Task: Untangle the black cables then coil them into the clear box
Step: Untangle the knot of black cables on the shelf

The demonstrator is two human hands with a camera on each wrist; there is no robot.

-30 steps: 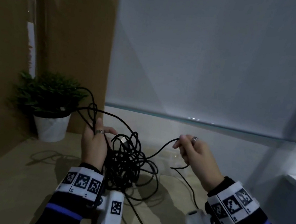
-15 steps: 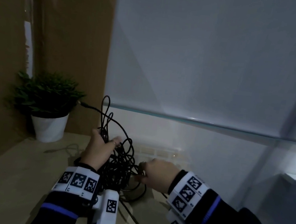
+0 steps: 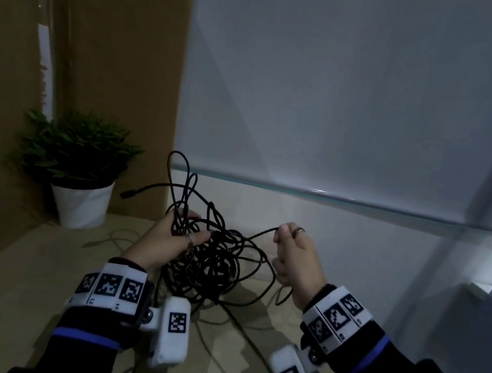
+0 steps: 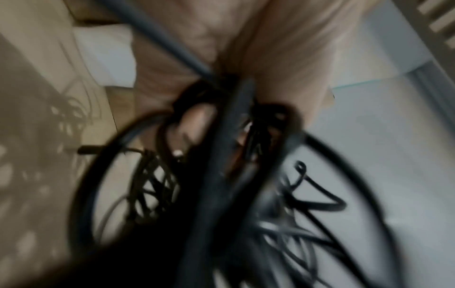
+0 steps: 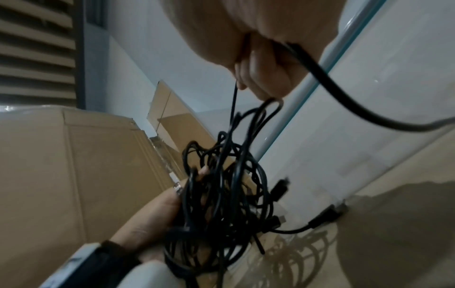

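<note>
Over the tabletop: the black cables (image 3: 214, 254) are one knotted wad held up above the wooden table (image 3: 24, 266), nothing coiled yet as far as I can see
Progress: early days imo, the untangling looks barely started, only one strand is drawn out to the side and the rest is a mess of loops
Left to do: pretty much everything, separate each cable, coil them, drop them in the box
Left hand (image 3: 166, 238): fingers wrapped round the main bundle, holding it up, a few loops poking up above the knuckles
Right hand (image 3: 295, 255): pinching a single strand up high between thumb and fingertips, the slack running down past the palm and back toward the wad
Clear box: can't honestly pick it out, there might be something transparent behind the tangle by the wall but it's too faint to call
Cable count: can't tell, too knotted, though the right wrist view shows several plug ends (image 5: 280, 189) so I'd guess more than one
Hands count: two, both busy
Other stuff: one potted plant (image 3: 78, 164) in a white pot at the back left
</note>
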